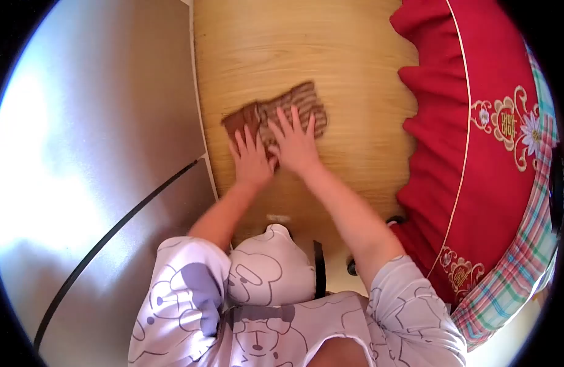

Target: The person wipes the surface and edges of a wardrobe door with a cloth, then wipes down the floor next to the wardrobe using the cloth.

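A brown cloth (311, 96) with a striped part and a plainer, darker part lies on the wood-grain floor (306, 49). My left hand (252, 163) rests flat on its lower left part, fingers spread. Beside it, my right hand (296, 147) presses on the striped part with its fingers stretched apart. The two hands are close together, thumbs near each other. Some of the cloth is hidden beneath my palms and fingers.
On the left stands a shiny grey panel (110, 79) crossed by a dark strip (119, 226). A red embroidered bedspread (441, 153) with a ruffled edge hangs at the right, beside plaid fabric (508, 293). My bent knee (272, 269) is below my hands.
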`<state>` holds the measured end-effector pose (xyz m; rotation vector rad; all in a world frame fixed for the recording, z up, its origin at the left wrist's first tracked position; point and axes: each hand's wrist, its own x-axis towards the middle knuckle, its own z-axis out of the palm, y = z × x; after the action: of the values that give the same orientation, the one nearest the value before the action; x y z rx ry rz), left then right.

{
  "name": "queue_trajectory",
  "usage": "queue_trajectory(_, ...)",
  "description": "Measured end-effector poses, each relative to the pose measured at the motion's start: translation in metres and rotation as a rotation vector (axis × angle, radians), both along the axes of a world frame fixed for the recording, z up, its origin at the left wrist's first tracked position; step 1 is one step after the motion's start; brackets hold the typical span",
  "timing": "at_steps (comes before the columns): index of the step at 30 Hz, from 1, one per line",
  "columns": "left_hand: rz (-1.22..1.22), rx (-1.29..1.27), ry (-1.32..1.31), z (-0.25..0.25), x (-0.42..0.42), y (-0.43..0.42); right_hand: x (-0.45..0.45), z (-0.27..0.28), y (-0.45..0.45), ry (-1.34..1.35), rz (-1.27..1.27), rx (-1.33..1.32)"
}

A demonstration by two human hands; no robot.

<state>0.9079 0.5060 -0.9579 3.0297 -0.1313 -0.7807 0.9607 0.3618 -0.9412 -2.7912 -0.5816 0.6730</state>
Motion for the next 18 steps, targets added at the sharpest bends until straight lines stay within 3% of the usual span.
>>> queue_trajectory(7, 0.006, 0.051, 0.272, 0.019, -0.003, 0.001, -0.016, -0.003, 0.006, -0.013, -0.017, 0.094)
queue_trajectory(11, -0.018, 0.094, 0.152, 0.012, -0.011, 0.004, -0.01, 0.015, 0.01, 0.125, 0.027, -0.04)
queue_trajectory(18, -0.071, 0.182, 0.249, 0.032, -0.004, -0.001, -0.009, 0.024, 0.01, 0.17, 0.061, -0.094)
